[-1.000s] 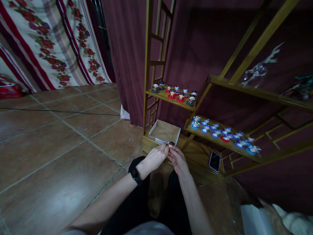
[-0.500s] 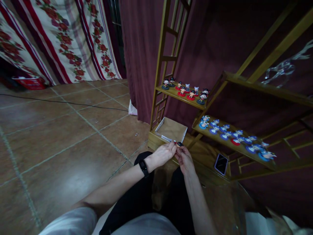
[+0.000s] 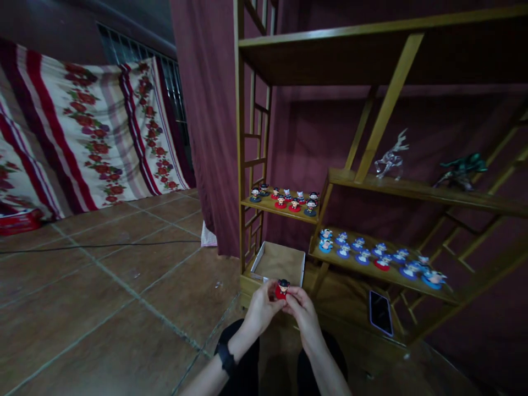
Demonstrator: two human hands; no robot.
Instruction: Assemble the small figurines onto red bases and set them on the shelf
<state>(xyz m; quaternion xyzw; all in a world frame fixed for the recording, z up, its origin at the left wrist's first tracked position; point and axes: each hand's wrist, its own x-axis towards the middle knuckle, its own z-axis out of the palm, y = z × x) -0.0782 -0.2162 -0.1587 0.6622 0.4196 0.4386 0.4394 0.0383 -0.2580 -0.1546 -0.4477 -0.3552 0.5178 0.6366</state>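
Between my two hands is a small black-haired figurine (image 3: 282, 287) on a red base, held upright and facing me. My left hand (image 3: 261, 307) grips it from the left, fingers closed at its side. From the right, the thumb and fingers of my right hand (image 3: 302, 309) pinch its base. Just beyond them an open shallow cardboard box (image 3: 282, 263) sits on the low shelf. More figurines on red and dark bases, such as a red-based figurine (image 3: 294, 205), stand on the small upper-left shelf (image 3: 272, 208).
Several blue and purple figurines (image 3: 363, 256) and a red-based one line the middle shelf (image 3: 445, 294). A phone (image 3: 380, 313) lies at the lower right. Higher up stand a clear deer ornament (image 3: 391, 158) and a dark green animal ornament (image 3: 462, 169). A cable (image 3: 103, 245) crosses the floor.
My view has tilted up, showing more of the shelf unit. The figurine has turned from lying sideways to upright between my hands, its face and red base now showing.
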